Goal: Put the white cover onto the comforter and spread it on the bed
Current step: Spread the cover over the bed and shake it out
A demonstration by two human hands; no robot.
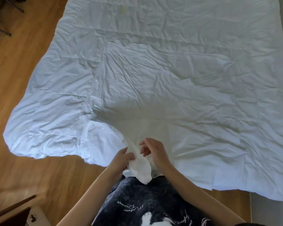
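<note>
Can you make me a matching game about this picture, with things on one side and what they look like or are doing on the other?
Things:
1. left hand
2. right hand
3. white cover
4. floor

What fits:
A. brown wood
B. spread out and wrinkly
C. grips a bunched-up bit of the cover's near edge
D. fingers loosely curled beside the bunched bit, holding nothing clearly

Pairs: 1-C, 2-D, 3-B, 4-A

Head view: steep, near, down onto bed [170,62].
</note>
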